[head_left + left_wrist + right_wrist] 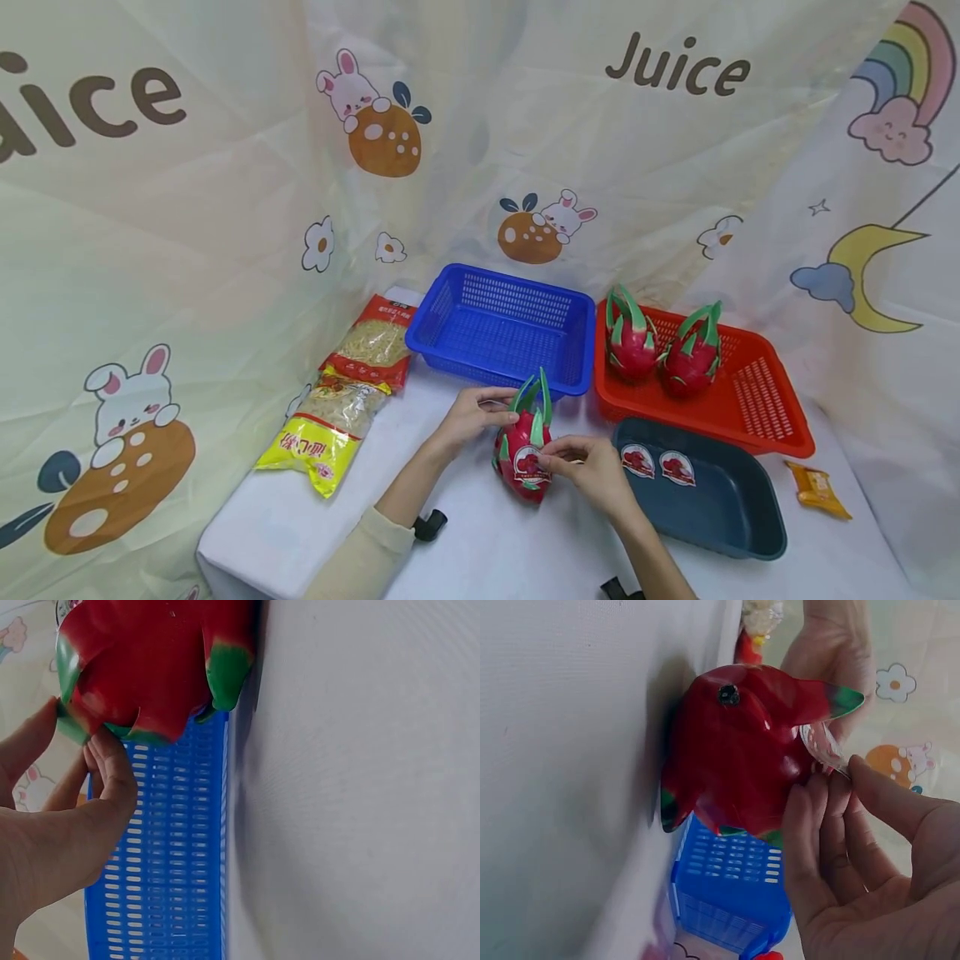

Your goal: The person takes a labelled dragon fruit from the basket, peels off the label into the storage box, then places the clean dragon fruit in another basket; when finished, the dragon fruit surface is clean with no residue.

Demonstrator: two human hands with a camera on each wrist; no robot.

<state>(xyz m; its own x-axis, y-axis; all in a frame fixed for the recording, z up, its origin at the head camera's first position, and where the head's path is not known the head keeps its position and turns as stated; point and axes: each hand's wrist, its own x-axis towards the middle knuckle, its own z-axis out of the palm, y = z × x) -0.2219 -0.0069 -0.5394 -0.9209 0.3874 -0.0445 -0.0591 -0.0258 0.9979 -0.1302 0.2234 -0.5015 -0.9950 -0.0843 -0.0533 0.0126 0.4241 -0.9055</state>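
Note:
A red dragon fruit (512, 437) with green leaf tips lies on the white table in front of the blue basket. My left hand (472, 414) is at its leafy side, and in the left wrist view thumb and fingers pinch a green leaf tip (73, 724). On the fruit's upper face is a round printed sticker (531, 468). My right hand (592, 471) pinches that sticker's edge; in the right wrist view, the sticker (823, 746) stands partly away from the red skin. Two similar stickers (677, 468) lie on the dark tray (720, 521) to the right.
Behind the hands stands a blue basket (502, 371). To its right, a red basket (750, 408) holds two dragon fruits (690, 362). Two food bags, one red (372, 337) and one yellow (322, 442), lie at left. A small orange packet (817, 490) is at far right.

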